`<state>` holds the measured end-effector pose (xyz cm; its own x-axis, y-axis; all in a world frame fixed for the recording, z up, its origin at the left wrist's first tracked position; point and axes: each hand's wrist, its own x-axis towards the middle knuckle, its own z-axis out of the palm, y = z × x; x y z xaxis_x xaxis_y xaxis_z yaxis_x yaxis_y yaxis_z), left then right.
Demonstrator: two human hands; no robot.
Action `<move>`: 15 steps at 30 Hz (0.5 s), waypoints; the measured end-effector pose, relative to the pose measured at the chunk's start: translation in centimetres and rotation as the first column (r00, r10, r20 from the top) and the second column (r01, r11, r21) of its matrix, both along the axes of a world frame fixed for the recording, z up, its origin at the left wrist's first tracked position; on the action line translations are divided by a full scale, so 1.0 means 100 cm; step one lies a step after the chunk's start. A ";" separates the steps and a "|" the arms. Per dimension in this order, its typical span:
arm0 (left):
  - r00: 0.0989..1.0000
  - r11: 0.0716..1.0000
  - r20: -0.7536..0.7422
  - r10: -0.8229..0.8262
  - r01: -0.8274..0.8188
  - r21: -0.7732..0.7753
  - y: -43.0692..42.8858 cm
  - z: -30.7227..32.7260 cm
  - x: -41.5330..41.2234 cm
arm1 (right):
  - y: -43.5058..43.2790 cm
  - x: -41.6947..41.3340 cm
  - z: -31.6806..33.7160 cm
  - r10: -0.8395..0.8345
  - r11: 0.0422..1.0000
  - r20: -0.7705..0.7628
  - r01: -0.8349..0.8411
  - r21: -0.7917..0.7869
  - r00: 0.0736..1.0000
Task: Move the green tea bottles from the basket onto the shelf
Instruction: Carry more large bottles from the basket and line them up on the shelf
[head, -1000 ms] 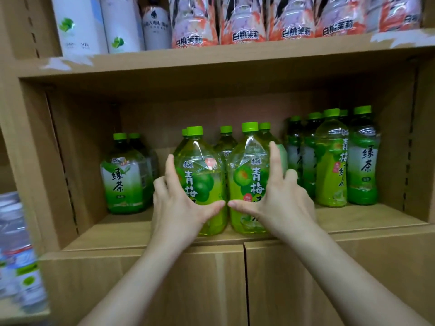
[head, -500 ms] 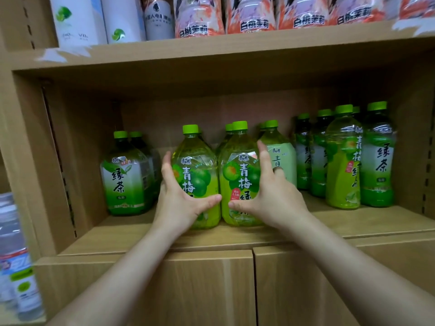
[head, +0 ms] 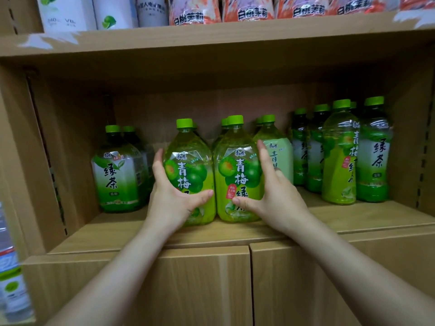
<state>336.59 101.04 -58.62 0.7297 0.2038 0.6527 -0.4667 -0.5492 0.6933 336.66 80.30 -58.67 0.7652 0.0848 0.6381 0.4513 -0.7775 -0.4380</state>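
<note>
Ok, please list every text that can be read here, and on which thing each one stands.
"青梅": left middle bottle, rest covered by the left hand.
"青梅绿": right middle bottle.
"青": pale bottle.
"绿茶": squat bottle at left; tall bottle at far right.
"白桃茉莉": orange packs on top.
Small logos and white containers: too blurred.

2 forearms show, both bare along the whole length in view, with skin all the way to the picture's lower edge. Each is slim and smooth and narrows at the wrist before widening into the left hand (head: 174,198) and the right hand (head: 275,198). The fingers are long and slender, and the thumbnails look cut short. A small dark fleck sits on the left hand near the base of the thumb; what it is cannot be told.
</note>
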 end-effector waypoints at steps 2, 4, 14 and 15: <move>1.000 1.000 0.002 0.023 -0.023 -0.001 -0.001 0.000 -0.002 | -0.002 -0.003 0.004 0.018 0.999 -0.042 -0.019 -0.027 0.999; 0.994 0.993 0.002 0.110 -0.110 0.031 -0.003 0.002 -0.007 | -0.007 -0.010 0.009 0.052 0.997 -0.097 -0.058 -0.057 0.994; 0.866 0.947 0.436 -0.243 0.114 0.300 -0.103 0.039 -0.084 | -0.101 -0.111 0.065 0.136 0.960 -0.150 -0.167 -0.223 0.979; 0.852 0.929 0.418 -0.315 0.188 0.317 -0.121 0.039 -0.092 | -0.115 -0.126 0.069 0.108 0.947 -0.185 -0.158 -0.280 0.977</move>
<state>327.42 88.97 -54.74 0.3409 -0.1656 0.9254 -0.8399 -0.4959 0.2206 324.05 68.81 -51.82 0.8263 0.3562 0.4363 0.5004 -0.8198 -0.2785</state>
